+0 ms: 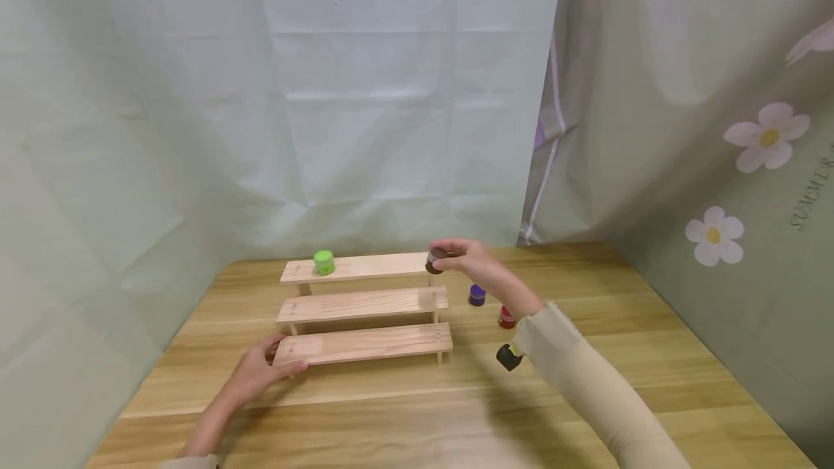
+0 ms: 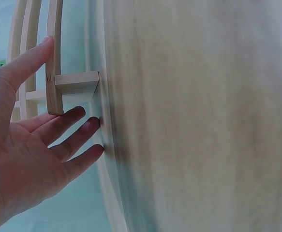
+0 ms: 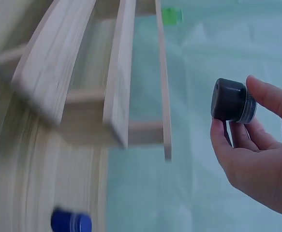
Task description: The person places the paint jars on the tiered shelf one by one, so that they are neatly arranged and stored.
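A small dark jar (image 1: 433, 261) is pinched between the thumb and fingers of my right hand (image 1: 478, 268), over the right end of the top step of a three-step wooden rack (image 1: 365, 346). In the right wrist view the jar (image 3: 228, 100) is tilted on its side, apart from the rack. My left hand (image 1: 253, 373) holds the left end of the lowest step, thumb at its front edge. In the left wrist view the index finger lies behind that board, and the other fingers spread below it. A bright green jar (image 1: 323, 263) stands on the top step, towards its left end.
A purple-blue jar (image 1: 477, 295) and a red jar (image 1: 506, 318) stand on the wooden table (image 1: 365, 425), right of the rack. A black object (image 1: 509, 357) with a yellow-green part shows by the right cuff. Pale curtains (image 1: 404, 93) hang behind and at both sides.
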A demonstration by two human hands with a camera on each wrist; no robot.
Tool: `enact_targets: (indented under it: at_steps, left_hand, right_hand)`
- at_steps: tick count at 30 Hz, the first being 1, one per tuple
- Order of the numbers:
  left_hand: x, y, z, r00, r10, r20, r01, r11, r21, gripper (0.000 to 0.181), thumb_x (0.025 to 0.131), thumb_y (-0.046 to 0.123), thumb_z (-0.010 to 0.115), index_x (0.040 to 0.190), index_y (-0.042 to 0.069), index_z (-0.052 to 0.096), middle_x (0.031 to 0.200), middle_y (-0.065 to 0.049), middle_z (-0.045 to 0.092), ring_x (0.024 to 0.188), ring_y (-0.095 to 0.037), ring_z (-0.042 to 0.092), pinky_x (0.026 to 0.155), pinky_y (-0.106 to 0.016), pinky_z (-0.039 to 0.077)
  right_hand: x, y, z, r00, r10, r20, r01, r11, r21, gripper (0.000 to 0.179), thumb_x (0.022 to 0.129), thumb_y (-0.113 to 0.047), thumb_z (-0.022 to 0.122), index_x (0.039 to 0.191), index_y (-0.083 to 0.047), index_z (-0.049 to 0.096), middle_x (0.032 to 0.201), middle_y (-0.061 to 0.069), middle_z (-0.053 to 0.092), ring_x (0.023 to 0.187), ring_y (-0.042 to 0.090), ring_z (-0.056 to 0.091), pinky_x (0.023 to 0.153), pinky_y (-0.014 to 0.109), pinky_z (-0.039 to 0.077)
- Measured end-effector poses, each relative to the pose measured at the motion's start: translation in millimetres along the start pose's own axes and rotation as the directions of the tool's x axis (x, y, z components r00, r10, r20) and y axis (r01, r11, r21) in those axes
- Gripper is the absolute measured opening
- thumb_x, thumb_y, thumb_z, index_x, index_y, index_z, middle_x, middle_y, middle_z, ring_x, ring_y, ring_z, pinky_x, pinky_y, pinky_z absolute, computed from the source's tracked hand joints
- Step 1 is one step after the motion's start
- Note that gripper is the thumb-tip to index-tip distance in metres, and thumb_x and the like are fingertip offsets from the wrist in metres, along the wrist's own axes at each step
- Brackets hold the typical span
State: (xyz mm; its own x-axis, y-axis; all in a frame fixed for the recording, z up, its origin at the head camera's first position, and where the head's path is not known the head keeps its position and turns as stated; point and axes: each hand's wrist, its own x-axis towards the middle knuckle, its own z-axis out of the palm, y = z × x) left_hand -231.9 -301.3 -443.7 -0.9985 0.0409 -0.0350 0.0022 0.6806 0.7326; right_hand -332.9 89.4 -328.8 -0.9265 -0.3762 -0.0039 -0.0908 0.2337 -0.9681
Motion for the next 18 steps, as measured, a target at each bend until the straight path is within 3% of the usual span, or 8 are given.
enact_targets:
  at_steps: [5,10,18]
  left_hand:
    - [0.7,-1.0,-2.6,1.000,0.002,0.007,-0.002,1.000,0.007,0.090,0.086,0.036,0.073,0.144,-0.016,0.028,0.145,-0.038,0.039,0.126,-0.049,0.049,0.097,-0.051,0.048]
    - [1.2,-0.3,2.2,1.000,0.014,-0.010,-0.014,1.000,-0.008,0.088,0.084,0.033,0.075,0.142,-0.017,0.033,0.141,-0.038,0.043,0.123,-0.047,0.053,0.094,-0.048,0.050]
    - [0.4,-1.4,15.0,0.999,0.024,-0.022,-0.024,0.999,-0.023,0.086,0.081,0.030,0.078,0.139,-0.018,0.037,0.136,-0.039,0.048,0.119,-0.044,0.057,0.091,-0.043,0.052]
  right_hand:
    - [20.3,-12.4,28.1,0.998,-0.017,0.060,0.013,0.998,0.056,0.048,0.093,-0.008,0.063,0.140,-0.007,0.052,0.142,0.014,0.055,0.133,0.028,0.051,0.114,0.043,0.037]
    - [36.4,-20.3,54.1,0.998,-0.019,0.057,0.014,0.997,0.075,0.047,0.091,-0.006,0.066,0.137,-0.007,0.055,0.138,0.014,0.059,0.129,0.027,0.055,0.114,0.042,0.036]
    - [58.5,-8.9,76.6,0.999,-0.002,0.039,-0.001,0.998,0.068,0.046,0.090,-0.006,0.068,0.134,-0.007,0.058,0.135,0.013,0.062,0.126,0.024,0.058,0.114,0.038,0.037]
